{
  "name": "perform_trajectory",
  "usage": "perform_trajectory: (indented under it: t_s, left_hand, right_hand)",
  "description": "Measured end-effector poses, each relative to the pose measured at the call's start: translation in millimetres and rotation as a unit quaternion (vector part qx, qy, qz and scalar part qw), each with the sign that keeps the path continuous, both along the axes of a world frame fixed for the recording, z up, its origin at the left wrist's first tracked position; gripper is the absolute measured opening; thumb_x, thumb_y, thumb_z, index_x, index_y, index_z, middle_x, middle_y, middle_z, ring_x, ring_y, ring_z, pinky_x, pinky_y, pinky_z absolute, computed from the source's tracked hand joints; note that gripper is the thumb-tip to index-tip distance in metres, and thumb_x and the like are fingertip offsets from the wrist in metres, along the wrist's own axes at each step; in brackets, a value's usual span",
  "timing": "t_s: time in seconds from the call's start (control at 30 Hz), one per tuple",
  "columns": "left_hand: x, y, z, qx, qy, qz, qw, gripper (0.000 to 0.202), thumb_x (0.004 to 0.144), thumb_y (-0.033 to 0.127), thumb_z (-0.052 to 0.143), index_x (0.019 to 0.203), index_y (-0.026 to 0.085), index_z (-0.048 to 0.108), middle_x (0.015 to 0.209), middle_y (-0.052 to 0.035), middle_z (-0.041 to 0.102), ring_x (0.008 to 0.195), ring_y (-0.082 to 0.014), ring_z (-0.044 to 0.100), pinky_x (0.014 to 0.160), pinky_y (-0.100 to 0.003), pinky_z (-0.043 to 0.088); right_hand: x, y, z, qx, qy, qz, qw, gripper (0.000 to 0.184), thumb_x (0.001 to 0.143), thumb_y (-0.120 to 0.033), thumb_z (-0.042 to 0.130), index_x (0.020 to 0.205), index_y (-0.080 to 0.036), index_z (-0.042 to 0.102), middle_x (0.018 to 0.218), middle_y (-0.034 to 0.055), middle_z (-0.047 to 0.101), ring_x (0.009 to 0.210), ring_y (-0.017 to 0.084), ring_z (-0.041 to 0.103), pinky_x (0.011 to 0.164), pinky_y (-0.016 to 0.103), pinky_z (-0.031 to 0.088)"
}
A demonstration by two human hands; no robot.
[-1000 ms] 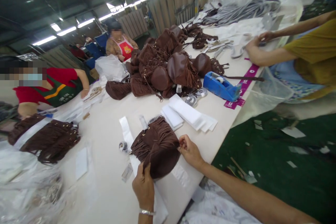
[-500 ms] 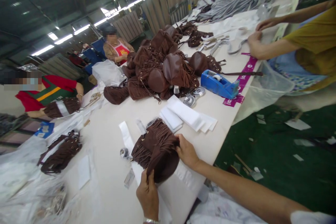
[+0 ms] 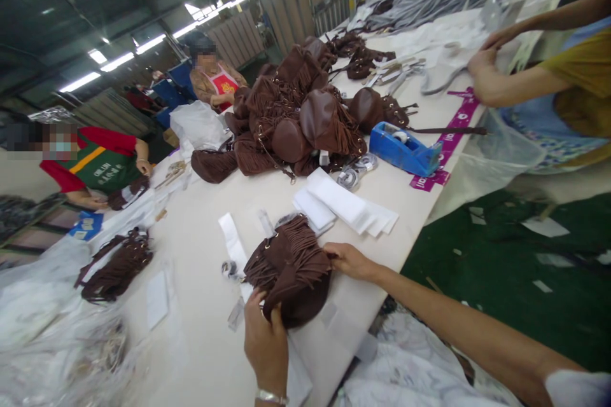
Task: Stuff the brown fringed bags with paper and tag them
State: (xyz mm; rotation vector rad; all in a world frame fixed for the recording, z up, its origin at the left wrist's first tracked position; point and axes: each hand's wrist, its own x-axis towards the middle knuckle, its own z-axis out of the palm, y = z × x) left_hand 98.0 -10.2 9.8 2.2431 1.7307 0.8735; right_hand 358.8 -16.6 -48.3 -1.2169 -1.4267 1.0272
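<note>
A dark brown fringed bag (image 3: 291, 267) lies on the white table (image 3: 205, 356) in front of me, its rounded base turned toward my side. At the bag's lower left edge, my left hand (image 3: 267, 337) grips it between thumb and fingers. My right hand (image 3: 351, 261) pinches the right edge, near the fringe. Beneath and beyond the bag runs a white strip (image 3: 232, 235). Folded white sheets (image 3: 341, 200) lie just past it, and a small clear packet (image 3: 236, 315) rests to its left.
A heap of brown bags (image 3: 291, 114) fills the table's middle. Right of it stands a blue tape dispenser (image 3: 405, 149). Another fringed bag (image 3: 114, 265) lies at left, near clear plastic bags (image 3: 62, 343). Co-workers sit at left and far side; a co-worker's arms (image 3: 501, 73) reach in from the right.
The bag's fringed flap now lies flatter over its base, and my hands have shifted slightly along its edges. The left co-worker's brown bag has moved lower and shows less.
</note>
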Motion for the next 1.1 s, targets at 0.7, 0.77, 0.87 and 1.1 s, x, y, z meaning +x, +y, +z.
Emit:
perform_trajectory:
  t_s: [0.7, 0.77, 0.87, 1.1]
  left_hand:
    - [58, 42, 40.8, 0.091, 0.27, -0.29, 0.914, 0.01, 0.088, 0.019, 0.051, 0.08, 0.02, 0.057, 0.078, -0.0047, 0.055, 0.08, -0.0225, 0.049, 0.074, -0.037, 0.036]
    - [60, 42, 39.6, 0.098, 0.267, -0.294, 0.913, 0.012, 0.089, 0.02, 0.05, 0.079, 0.02, 0.056, 0.077, -0.0048, 0.054, 0.079, -0.0222, 0.048, 0.074, -0.037, 0.036]
    - [64, 40, 37.1, 0.112, 0.264, -0.292, 0.912, 0.016, 0.09, 0.022, 0.048, 0.075, 0.02, 0.054, 0.077, -0.0055, 0.054, 0.078, -0.0222, 0.048, 0.072, -0.037, 0.037]
    - [60, 21, 25.2, 0.104, 0.185, -0.245, 0.946, 0.017, 0.092, 0.031, 0.05, 0.089, 0.018, 0.061, 0.091, -0.0097, 0.061, 0.092, -0.0241, 0.055, 0.082, -0.04, 0.044]
  right_hand:
    - [12, -15, 8.4, -0.01, -0.071, -0.038, 0.997, 0.018, 0.079, -0.017, 0.061, 0.096, -0.02, 0.064, 0.083, -0.001, 0.067, 0.076, 0.017, 0.063, 0.073, 0.029, 0.049]
    - [3, -22, 15.4, 0.033, -0.127, -0.088, 0.987, 0.033, 0.08, -0.024, 0.065, 0.113, -0.02, 0.058, 0.099, 0.0041, 0.065, 0.089, 0.02, 0.062, 0.082, 0.034, 0.05]
    - [-21, -29, 26.2, 0.117, -0.229, -0.16, 0.953, 0.042, 0.085, -0.029, 0.063, 0.124, -0.02, 0.049, 0.118, 0.0117, 0.059, 0.111, 0.025, 0.054, 0.095, 0.042, 0.046]
    - [-38, -14, 28.0, 0.129, -0.352, -0.113, 0.92, 0.021, 0.09, -0.013, 0.045, 0.101, -0.018, 0.061, 0.099, 0.0116, 0.063, 0.095, 0.025, 0.055, 0.086, 0.04, 0.046]
